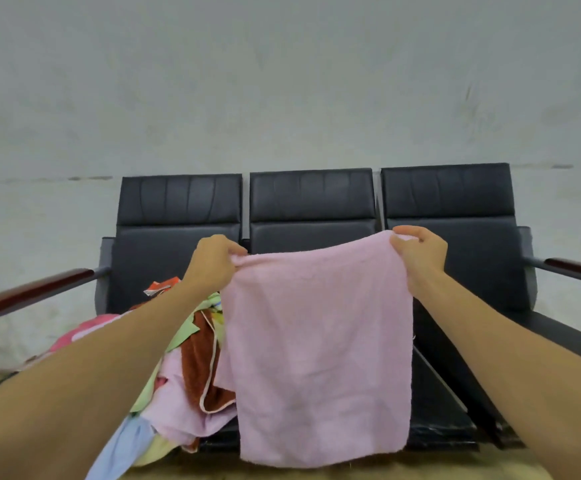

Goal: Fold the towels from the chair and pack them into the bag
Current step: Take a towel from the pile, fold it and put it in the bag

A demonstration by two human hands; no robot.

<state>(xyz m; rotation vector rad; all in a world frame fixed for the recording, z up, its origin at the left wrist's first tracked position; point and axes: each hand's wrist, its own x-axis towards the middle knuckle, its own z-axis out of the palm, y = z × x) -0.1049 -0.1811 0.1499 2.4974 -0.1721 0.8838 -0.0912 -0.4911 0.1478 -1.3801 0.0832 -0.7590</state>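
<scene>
Leftmost, at the frame's left edge, a dark red polished wooden armrest (33, 291) runs on a grey metal bar toward the black padded three-seat bench chair (311, 195), which stands against a pale grey plaster wall (282, 81). On the chair's left-hand seat, in the lower left of the frame, lies a loose heap of unfolded towels (173, 386). It comprises a bright pink cloth (85, 332) at its far left, a light blue towel (126, 445) at its near edge, a light green cloth (183, 336), a rust-brown towel with pale piping (195, 368) and a crumpled pink towel (175, 407) beneath them. Your left forearm crosses above this heap.

Your left hand (213, 263), left of centre, has its fingers curled and pinches the upper left corner of the pale pink rectangular terry towel (320, 348). That towel hangs in the middle of the frame, held up in front of the centre seat. Its top edge sags slightly between your two hands, its lower edge hangs free near the bottom of the frame, and its left side overlaps the heap in the picture.

Your right hand (420, 252), right of centre, likewise pinches the upper right corner between curled fingers and thumb, a little higher in the frame than the left. Past your right forearm the chair's right-hand black cushion shows. At the right edge, a second dark red wooden armrest (580, 266) mirrors the first.
</scene>
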